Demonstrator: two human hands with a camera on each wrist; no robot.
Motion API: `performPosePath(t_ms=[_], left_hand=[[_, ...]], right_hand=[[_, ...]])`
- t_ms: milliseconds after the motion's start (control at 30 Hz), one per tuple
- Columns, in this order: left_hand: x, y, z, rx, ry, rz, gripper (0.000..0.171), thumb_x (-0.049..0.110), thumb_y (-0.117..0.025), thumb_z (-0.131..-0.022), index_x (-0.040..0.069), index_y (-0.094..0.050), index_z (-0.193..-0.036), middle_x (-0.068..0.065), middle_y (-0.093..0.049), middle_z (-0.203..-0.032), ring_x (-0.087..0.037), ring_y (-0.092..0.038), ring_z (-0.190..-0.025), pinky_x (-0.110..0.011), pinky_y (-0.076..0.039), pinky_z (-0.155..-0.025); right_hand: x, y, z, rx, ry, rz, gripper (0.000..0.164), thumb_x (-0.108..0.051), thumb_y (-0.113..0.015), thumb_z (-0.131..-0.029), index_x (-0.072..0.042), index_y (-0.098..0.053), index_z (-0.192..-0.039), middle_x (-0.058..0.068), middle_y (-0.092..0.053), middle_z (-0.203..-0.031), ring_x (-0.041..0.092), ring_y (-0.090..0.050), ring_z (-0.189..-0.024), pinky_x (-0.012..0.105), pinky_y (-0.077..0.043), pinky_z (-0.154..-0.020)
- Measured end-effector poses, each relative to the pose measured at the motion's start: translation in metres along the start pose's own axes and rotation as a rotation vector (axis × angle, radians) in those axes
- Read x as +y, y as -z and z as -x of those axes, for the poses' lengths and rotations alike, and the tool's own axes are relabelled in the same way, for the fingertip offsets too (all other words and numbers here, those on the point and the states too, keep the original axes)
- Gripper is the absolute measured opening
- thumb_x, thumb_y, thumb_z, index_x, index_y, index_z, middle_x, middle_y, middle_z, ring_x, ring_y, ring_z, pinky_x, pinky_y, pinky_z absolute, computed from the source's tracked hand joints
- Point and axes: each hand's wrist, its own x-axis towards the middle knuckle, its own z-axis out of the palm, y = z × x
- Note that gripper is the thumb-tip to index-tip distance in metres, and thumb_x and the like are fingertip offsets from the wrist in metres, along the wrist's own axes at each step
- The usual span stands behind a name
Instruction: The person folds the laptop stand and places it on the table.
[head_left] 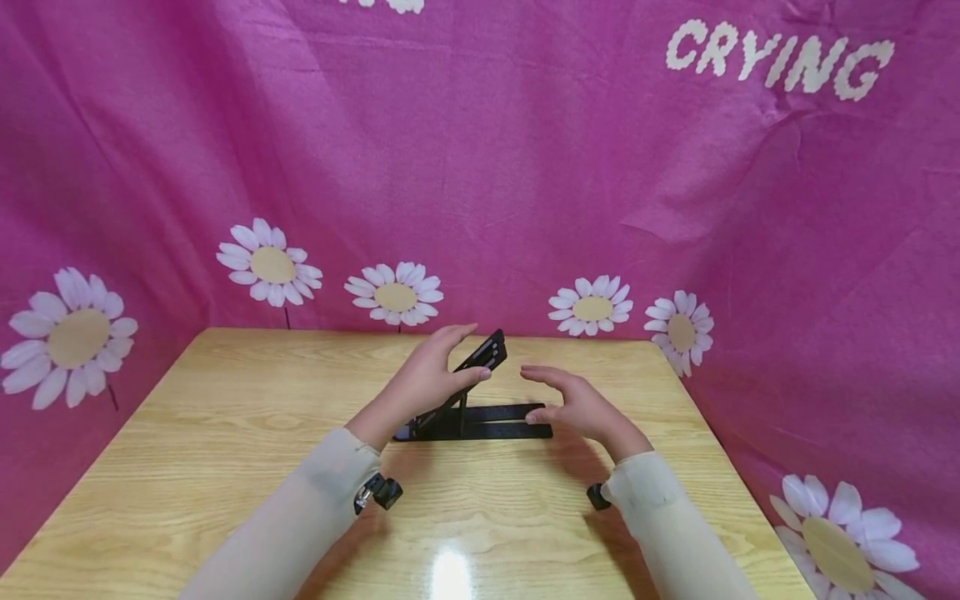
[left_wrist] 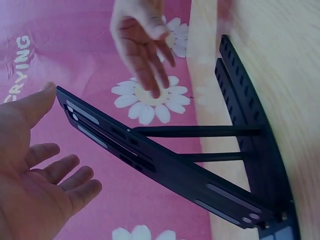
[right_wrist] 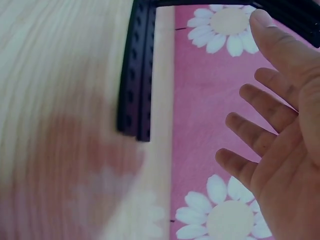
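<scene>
A black folding laptop stand stands on the table, its upper plate tilted up and held by thin struts. Two rails with rows of notches form its base. My left hand is at the raised plate, fingers loosely spread and the thumb tip right by the plate's top edge. Beyond the free ends of the base rails hovers my right hand, palm facing the stand, fingers relaxed and nothing held. In the right wrist view, my right thumb overlaps a dark part of the stand.
The light wooden table reaches back to a pink cloth with white daisies and lettering, which also hangs along both sides. Small black devices are strapped at both wrists.
</scene>
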Motion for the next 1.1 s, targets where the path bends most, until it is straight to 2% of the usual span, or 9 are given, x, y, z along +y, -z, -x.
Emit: performPosePath(t_ms=[300,367,567,700,900,1100], left_hand=[[0.008,-0.005,-0.014,-0.042,0.039,-0.003,0.083,0.054,-0.075,-0.089,0.019,-0.042,-0.158,-0.008,-0.043,-0.159,-0.029,-0.041,-0.147,-0.054,-0.036,-0.119],[0.008,-0.008,-0.016,-0.041,0.038,0.003,0.083,0.054,-0.075,-0.09,0.018,-0.043,-0.157,-0.008,-0.044,-0.159,-0.028,-0.041,-0.147,-0.053,-0.036,-0.119],[0.011,-0.014,-0.022,-0.034,0.013,0.032,0.078,0.049,-0.076,-0.091,0.015,-0.046,-0.155,-0.008,-0.047,-0.157,-0.027,-0.044,-0.145,-0.05,-0.037,-0.119],[0.014,-0.016,-0.024,-0.038,0.008,0.045,0.075,0.045,-0.075,-0.093,0.015,-0.047,-0.155,-0.009,-0.048,-0.156,-0.027,-0.048,-0.141,-0.048,-0.042,-0.116],[0.017,-0.018,-0.025,-0.048,0.036,0.083,0.071,0.041,-0.073,-0.095,0.017,-0.045,-0.156,-0.01,-0.052,-0.152,-0.027,-0.057,-0.129,-0.046,-0.053,-0.104],[0.016,-0.02,-0.025,-0.044,0.051,0.09,0.07,0.041,-0.073,-0.095,0.019,-0.046,-0.156,-0.01,-0.054,-0.149,-0.026,-0.058,-0.126,-0.047,-0.053,-0.103]], right_hand=[[0.024,-0.011,0.006,-0.074,-0.073,-0.101,0.074,-0.017,-0.085,-0.085,-0.028,-0.053,-0.151,-0.003,-0.042,-0.161,0.03,-0.027,-0.154,0.061,-0.026,-0.122],[0.029,-0.012,0.007,-0.09,-0.083,-0.106,0.075,-0.015,-0.085,-0.085,-0.026,-0.052,-0.151,-0.001,-0.042,-0.162,0.031,-0.026,-0.155,0.061,-0.024,-0.123],[0.039,-0.008,0.007,-0.112,-0.131,-0.076,0.078,-0.019,-0.086,-0.084,-0.02,-0.049,-0.154,-0.002,-0.042,-0.162,0.033,-0.025,-0.155,0.062,-0.019,-0.123],[0.047,-0.007,0.004,-0.133,-0.157,-0.074,0.08,-0.021,-0.086,-0.084,-0.021,-0.048,-0.154,-0.004,-0.042,-0.162,0.031,-0.023,-0.156,0.062,-0.017,-0.124],[0.056,-0.007,-0.003,-0.158,-0.19,-0.057,0.084,-0.024,-0.089,-0.079,-0.023,-0.05,-0.153,-0.008,-0.032,-0.167,0.029,-0.012,-0.159,0.06,-0.012,-0.126],[0.061,-0.008,-0.007,-0.181,-0.236,-0.047,0.081,-0.022,-0.088,-0.079,-0.026,-0.052,-0.152,-0.008,-0.032,-0.167,0.028,-0.01,-0.159,0.059,-0.01,-0.126]])
